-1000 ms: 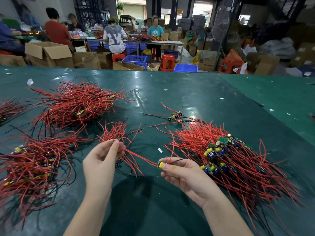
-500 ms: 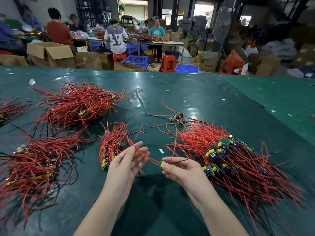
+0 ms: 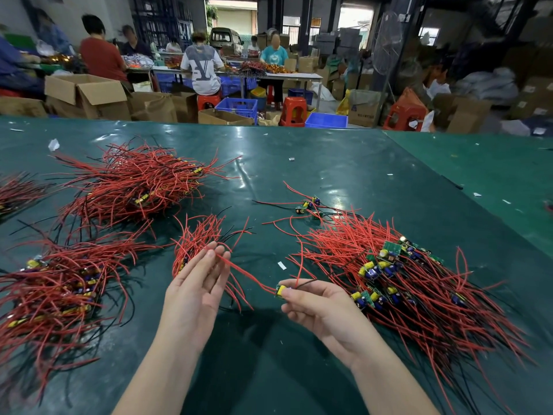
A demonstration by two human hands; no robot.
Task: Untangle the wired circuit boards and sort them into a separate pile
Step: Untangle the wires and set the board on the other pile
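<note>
Now, change: your left hand (image 3: 196, 287) has left the small pile at 11 o'clock, fingers open along the red wire (image 3: 248, 275).
Right hand (image 3: 318, 307): pinches the circuit board (image 3: 281, 290).
Meaning: straightening it.

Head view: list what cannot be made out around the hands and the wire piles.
- Small bundle: its near part is hidden behind the left hand.
- Circuit board pinched by the right hand: mostly covered by the fingertips; markings too small.
- Left pile: cut off by the left edge.
- Right pile: boards buried under red wires; count unclear.
- Left fingers' grip on the red wire: unclear.
</note>
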